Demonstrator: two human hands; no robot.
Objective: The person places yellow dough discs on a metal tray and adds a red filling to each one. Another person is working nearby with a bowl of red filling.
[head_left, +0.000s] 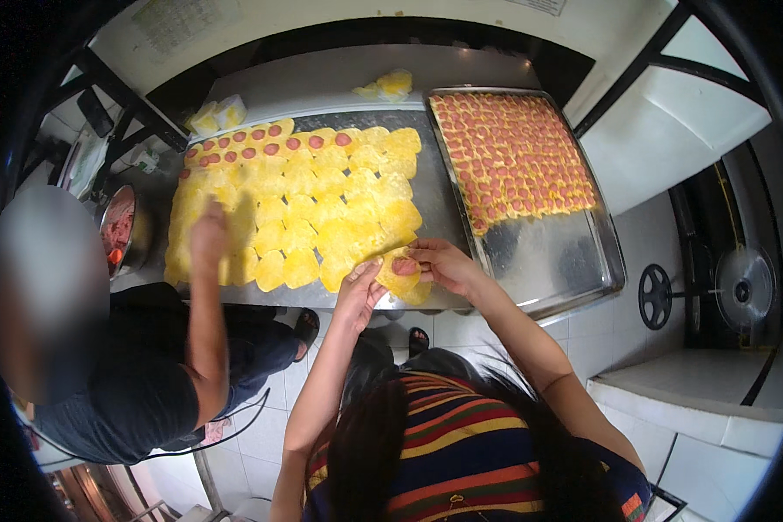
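Observation:
Between my two hands is a round yellow dough wrapper [392, 275] with a lump of pink meat filling [404, 265] on it. My left hand [359, 291] pinches the wrapper's left edge. The fingers of my right hand [445, 264] close on its right side, beside the filling. Both hands hover at the near right corner of a spread of overlapping yellow wrappers [297, 210] on the metal table. Pink dabs of filling sit on the far left rows of that spread. To the right, a large metal tray [544, 277] bears rows of small filled dumplings [515, 157].
A co-worker on my left reaches a blurred hand [209, 235] over the wrappers. Beside them stands a metal bowl of pink filling [118, 228]. Small yellow wrapper stacks [395, 84] lie along the table's back. A black handwheel [655, 296] is at the right.

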